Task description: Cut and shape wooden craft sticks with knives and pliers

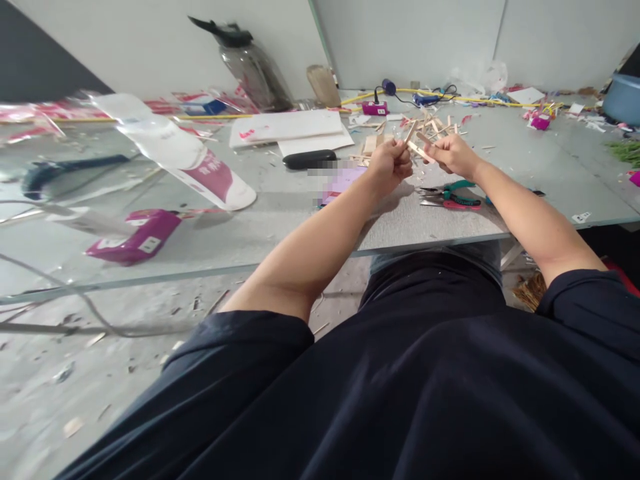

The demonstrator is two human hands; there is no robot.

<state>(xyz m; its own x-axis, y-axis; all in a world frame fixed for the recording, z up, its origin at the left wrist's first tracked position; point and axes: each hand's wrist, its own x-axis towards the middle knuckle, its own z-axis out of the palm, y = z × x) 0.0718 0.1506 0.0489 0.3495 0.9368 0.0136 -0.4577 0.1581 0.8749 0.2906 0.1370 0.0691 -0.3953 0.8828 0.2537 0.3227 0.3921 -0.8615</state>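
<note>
My left hand is closed on a thin wooden stick that points up and to the right. Close beside it, my right hand pinches a wooden piece. A pale strip spans the small space between the two hands; which hand bears it I cannot tell. Behind them lies a loose pile of wooden sticks. Pliers with teal handles rest on the table just below my right hand. A lilac sheet lies left of my left hand.
A black case and white boards lie to the left on the glass table. Farther left are a white tube, a purple block and a dark-lidded bottle. A blue tub stands far right.
</note>
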